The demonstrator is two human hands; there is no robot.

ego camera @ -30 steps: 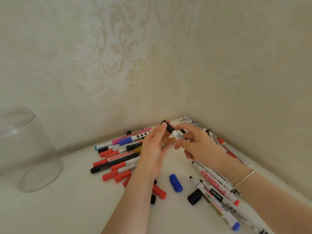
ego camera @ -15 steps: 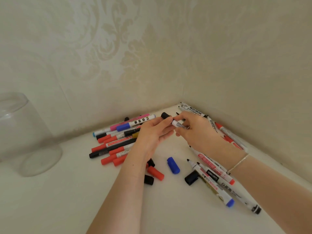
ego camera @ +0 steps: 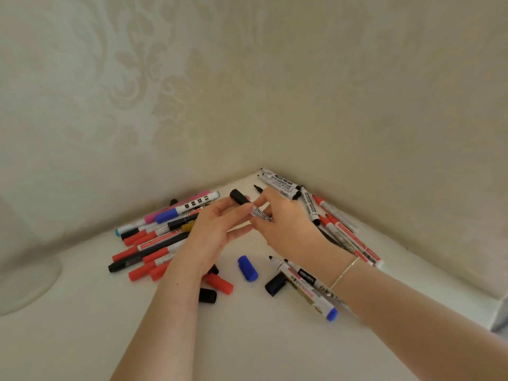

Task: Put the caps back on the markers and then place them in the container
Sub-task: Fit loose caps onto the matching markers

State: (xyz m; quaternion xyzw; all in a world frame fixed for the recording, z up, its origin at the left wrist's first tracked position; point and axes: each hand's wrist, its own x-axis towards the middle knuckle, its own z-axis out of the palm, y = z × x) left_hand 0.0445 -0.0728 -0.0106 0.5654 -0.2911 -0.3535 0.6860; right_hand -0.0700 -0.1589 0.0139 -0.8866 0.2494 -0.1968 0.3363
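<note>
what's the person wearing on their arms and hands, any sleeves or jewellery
Both forearms are bare, with no sleeves in view. The right wrist carries a thin gold-coloured chain bracelet. The left hand and right hand show no gloves, and no rings are visible.

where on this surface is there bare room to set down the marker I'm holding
Bare surface lies in front of the capped marker pile, between the clear container at the left edge and your left forearm. A smaller patch lies between the forearms, nearer than the blue cap. The corner, both marker piles and the loose caps are crowded.
</note>
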